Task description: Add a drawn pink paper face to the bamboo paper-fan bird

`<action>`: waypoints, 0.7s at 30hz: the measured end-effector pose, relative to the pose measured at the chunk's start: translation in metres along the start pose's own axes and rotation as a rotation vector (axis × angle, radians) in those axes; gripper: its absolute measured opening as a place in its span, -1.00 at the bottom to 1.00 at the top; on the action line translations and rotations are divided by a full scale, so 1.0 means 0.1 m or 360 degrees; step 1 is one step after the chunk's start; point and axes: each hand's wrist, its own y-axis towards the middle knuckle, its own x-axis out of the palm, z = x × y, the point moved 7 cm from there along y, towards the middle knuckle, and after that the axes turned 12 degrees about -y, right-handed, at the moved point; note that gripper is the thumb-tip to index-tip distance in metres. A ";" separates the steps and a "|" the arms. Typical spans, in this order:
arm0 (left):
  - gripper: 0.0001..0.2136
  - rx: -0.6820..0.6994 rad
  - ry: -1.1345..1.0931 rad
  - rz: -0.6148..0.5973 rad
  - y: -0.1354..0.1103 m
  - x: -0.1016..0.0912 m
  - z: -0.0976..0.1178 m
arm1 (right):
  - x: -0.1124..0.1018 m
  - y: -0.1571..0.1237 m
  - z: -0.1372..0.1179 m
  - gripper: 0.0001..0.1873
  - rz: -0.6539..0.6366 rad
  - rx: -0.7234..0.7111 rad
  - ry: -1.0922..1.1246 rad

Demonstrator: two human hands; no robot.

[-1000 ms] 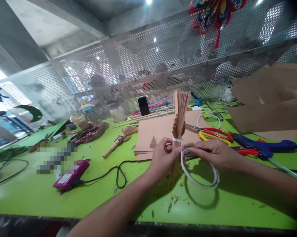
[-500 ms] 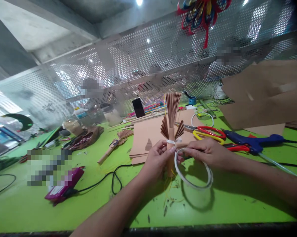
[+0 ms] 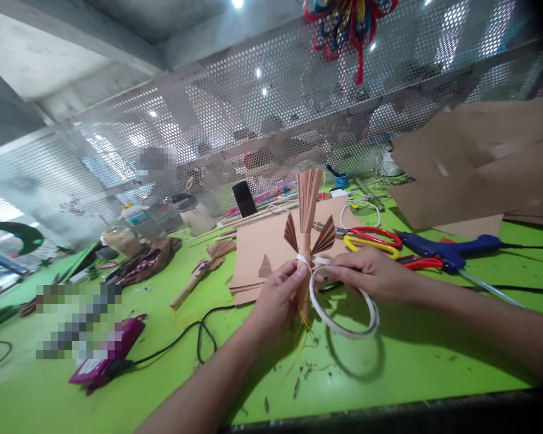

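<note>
My left hand (image 3: 276, 295) is wrapped round the stem of an upright brown paper craft (image 3: 308, 211), a rolled stick with a pleated fan on top and two small pleated wings. A white band circles the stem just above my fingers. My right hand (image 3: 369, 272) pinches a thin white tape roll (image 3: 343, 310) at the band, and the ring hangs below it over the green table (image 3: 389, 355).
Behind the craft lie brown paper sheets (image 3: 271, 241), red and yellow scissors (image 3: 370, 238) and a blue glue gun (image 3: 447, 250). Cardboard (image 3: 474, 169) leans at the right. A pink device (image 3: 106, 355) with a black cable lies left; a perforated screen (image 3: 235, 120) stands behind.
The craft has turned in my left hand, so its two side wings now face me. Both hands have stayed together at the band while the view shifted.
</note>
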 end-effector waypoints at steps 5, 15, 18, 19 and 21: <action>-0.74 -0.0033 -0.0009 -0.0007 0.01 -0.04 -0.02 | 0.02 0.02 0.13 -0.53 -0.0055 0.0115 0.0120; -0.83 -0.0124 0.0019 -0.0231 -0.08 0.09 -0.02 | 0.10 -0.01 0.35 -0.47 -0.0272 0.0235 0.0221; -0.82 -0.0147 0.0050 -0.0232 -0.09 0.07 -0.03 | 0.08 -0.02 0.35 -0.48 -0.0265 0.0230 0.0231; -0.81 -0.0143 0.0059 -0.0232 -0.09 0.07 -0.03 | 0.08 -0.02 0.36 -0.48 -0.0269 0.0228 0.0230; -0.80 -0.0129 0.0068 -0.0236 -0.09 0.06 -0.03 | 0.09 -0.03 0.36 -0.49 -0.0282 0.0222 0.0215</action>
